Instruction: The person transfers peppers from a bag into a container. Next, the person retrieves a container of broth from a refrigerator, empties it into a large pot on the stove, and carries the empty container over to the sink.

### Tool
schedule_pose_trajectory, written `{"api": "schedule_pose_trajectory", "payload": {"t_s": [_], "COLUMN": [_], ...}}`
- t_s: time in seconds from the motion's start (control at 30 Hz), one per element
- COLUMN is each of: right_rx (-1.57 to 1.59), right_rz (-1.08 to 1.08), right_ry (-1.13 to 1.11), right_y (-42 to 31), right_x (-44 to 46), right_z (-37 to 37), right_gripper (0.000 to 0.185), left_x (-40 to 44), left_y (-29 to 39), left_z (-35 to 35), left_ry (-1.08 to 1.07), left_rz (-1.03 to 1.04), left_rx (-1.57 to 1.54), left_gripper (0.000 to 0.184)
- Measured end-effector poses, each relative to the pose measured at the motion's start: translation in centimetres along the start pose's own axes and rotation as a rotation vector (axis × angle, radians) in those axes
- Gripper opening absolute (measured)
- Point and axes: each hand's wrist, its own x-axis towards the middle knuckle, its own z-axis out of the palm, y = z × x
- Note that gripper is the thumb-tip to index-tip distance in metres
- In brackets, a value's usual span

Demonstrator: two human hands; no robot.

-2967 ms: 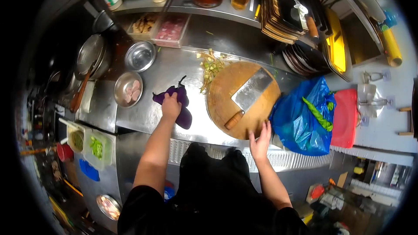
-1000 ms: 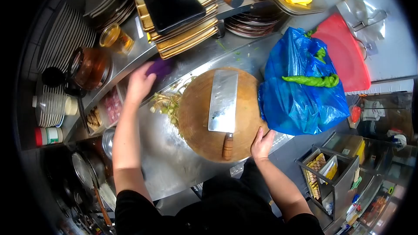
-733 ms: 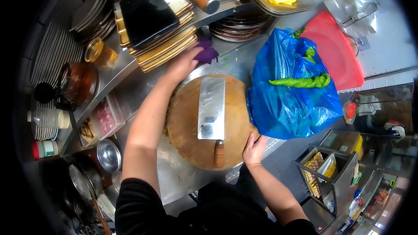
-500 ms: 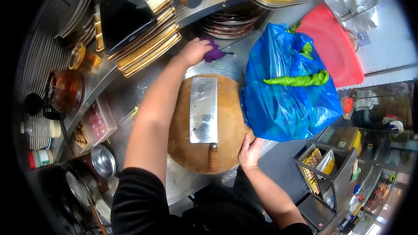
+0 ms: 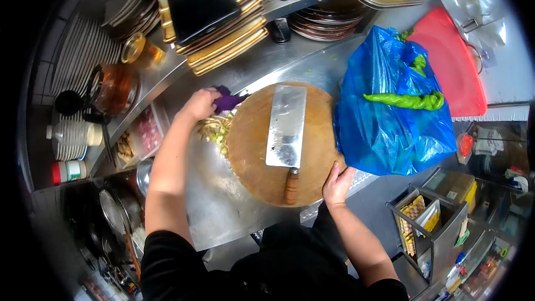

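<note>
My left hand is closed around a bunched purple cloth on the steel counter, left of the round wooden chopping block. Beside the block and just below the cloth lies a heap of pale green and brownish vegetable scraps. A cleaver rests flat on the block, its wooden handle towards me. My right hand lies against the block's right edge, thumb apart from the outstretched fingers; some fingertips are hidden. Just above it sits a blue plastic bag with a green chili pepper on top.
Stacked rectangular plates and round plates stand along the back. A red cutting board leans behind the bag. At left are a glass pot and a container of pink meat pieces. The steel counter extends towards me.
My left hand has swept the purple cloth from behind the block to its left side. The scrap heap now shows there. My right hand stays at the block's edge; the view has shifted.
</note>
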Motion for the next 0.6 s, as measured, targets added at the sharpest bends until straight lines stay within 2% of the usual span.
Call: {"api": "schedule_pose_trajectory", "payload": {"t_s": [0.13,0.23,0.3,0.33,0.4,0.5,0.53,0.6], "right_rx": [-0.026,-0.041,-0.052,-0.064,-0.087,-0.128,-0.145,-0.159], "right_rz": [-0.008,-0.029,-0.036,-0.03,-0.037,-0.048,-0.034,-0.015], "right_ry": [-0.001,0.028,0.031,0.021,0.018,0.017,0.006,-0.005], "right_y": [0.5,0.7,1.1,1.5,1.7,1.7,2.1,2.2], "right_x": [-0.2,-0.3,-0.5,-0.5,-0.5,-0.7,-0.9,-0.7], "right_z": [0.2,0.5,0.8,0.9,0.9,0.8,0.9,0.9], "right_gripper": [0.053,0.049,0.048,0.049,0.052,0.055,0.056,0.059], "left_x": [-5.5,-7.1,-6.7,-6.3,-4.3,-1.8,-2.3,-1.8], "left_y": [0.1,-0.7,-1.5,-1.6,-6.8,-11.3,-10.1,-5.2], "left_z": [-3.1,-3.9,-3.7,-4.4,-1.8,0.7,0.5,-0.9], "left_ry": [0.115,0.413,0.506,0.397,0.36,0.458,0.511,0.414], "left_rz": [-0.131,-0.213,-0.462,-0.588,-0.679,-0.681,-0.661,-0.678], "left_rx": [-0.149,-0.16,-0.139,-0.093,0.047,0.261,0.335,-0.008], "left_gripper": [0.032,0.031,0.033,0.047,0.053,0.062,0.064,0.051]}}
